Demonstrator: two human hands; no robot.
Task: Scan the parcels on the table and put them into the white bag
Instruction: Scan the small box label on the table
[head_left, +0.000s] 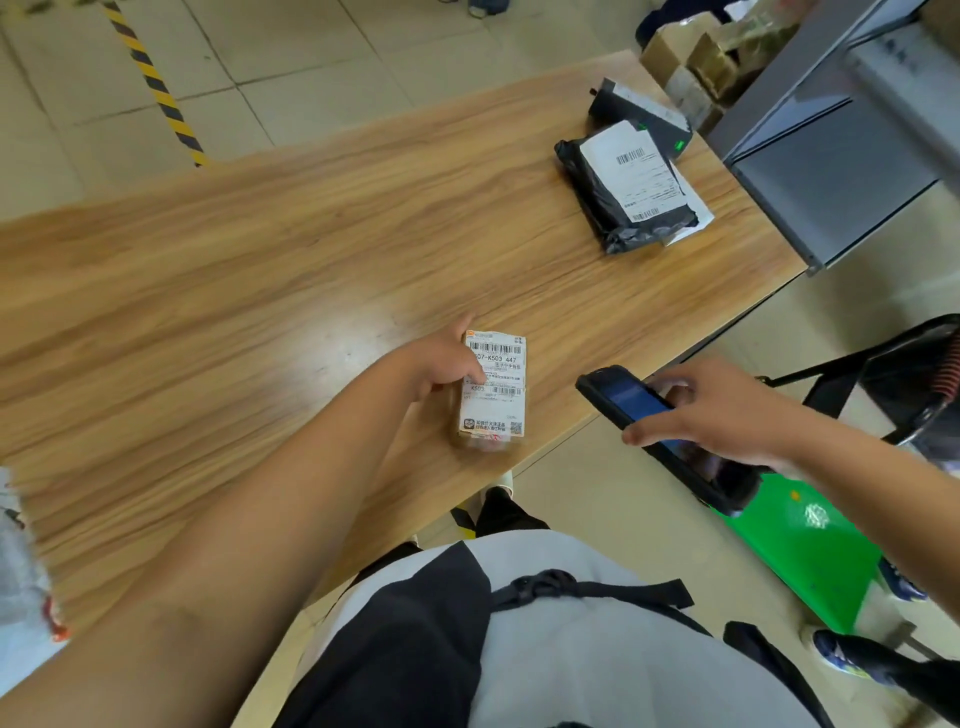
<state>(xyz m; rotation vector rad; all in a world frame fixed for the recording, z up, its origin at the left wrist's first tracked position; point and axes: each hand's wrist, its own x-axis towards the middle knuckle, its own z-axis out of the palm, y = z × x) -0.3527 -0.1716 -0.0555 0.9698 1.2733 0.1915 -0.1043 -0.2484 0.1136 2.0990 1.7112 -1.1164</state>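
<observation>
Head view: the left hand gripped a small box by its left side, thumb over the label, on the table near the front edge. The right hand held a scanner beside the box, fingers curled around it. Two black parcels lay at the far right corner.

Parcels on table: three counted. One small box, two black mailer bags. One handheld scanner. Two hands in view. Cardboard boxes beyond the table: several, uncountable.
</observation>
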